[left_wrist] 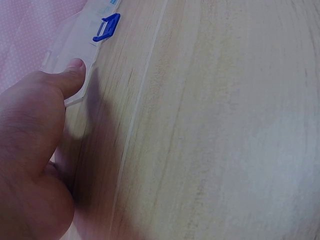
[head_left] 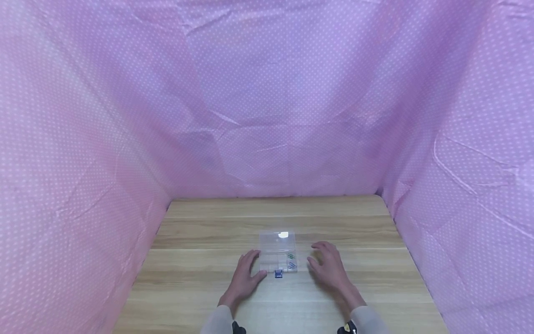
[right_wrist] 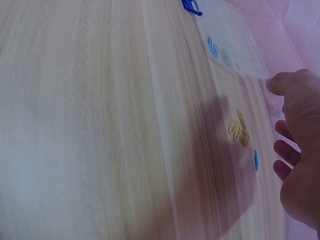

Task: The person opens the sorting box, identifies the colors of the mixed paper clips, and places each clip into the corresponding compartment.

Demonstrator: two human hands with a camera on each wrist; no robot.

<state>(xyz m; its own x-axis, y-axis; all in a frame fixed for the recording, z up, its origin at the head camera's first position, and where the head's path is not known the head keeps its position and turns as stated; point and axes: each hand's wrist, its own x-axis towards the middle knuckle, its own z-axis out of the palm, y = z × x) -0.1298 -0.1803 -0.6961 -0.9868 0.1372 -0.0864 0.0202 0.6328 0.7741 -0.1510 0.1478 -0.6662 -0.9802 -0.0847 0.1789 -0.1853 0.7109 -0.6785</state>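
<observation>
A clear plastic compartment box (head_left: 269,262) lies on the table with its see-through lid (head_left: 271,241) laid back on the far side. Its blue latch (head_left: 278,274) hangs at the front edge. Green paper clips (head_left: 291,256) and blue paper clips (head_left: 293,266) lie in its right-hand compartments. My left hand (head_left: 245,278) holds the box's left end, thumb at the near corner and fingers along the side. To the right of the box, my right hand (head_left: 330,268) is held over the table, fingers loosely bent and nothing between them.
Beside my right hand in the right wrist view, several yellow paper clips (right_wrist: 239,131) lie in a small pile on the wooden table (right_wrist: 100,125). A blue paper clip (right_wrist: 256,160) lies close to them. Pink dotted cloth (head_left: 275,93) surrounds the table at the back and sides.
</observation>
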